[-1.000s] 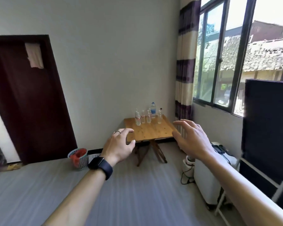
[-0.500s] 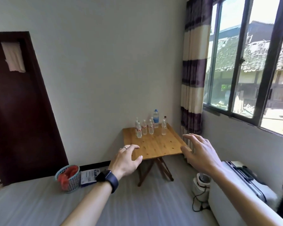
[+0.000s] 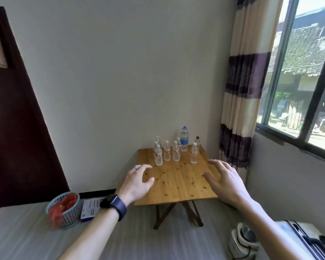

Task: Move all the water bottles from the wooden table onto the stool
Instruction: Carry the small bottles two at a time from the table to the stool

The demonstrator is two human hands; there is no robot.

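Table (image 3: 178, 186) in the room corner sits nearer than a second ago: I have closed in, left hand (image 3: 137, 182) and right hand (image 3: 226, 182) spread empty over its near half, water bottles (image 3: 174, 152) untouched at its far edge, stool unseen.

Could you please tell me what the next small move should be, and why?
Probably reach both hands farther forward: the left hand and right hand hover open, short of the bottles, which stand at the far edge of the table.
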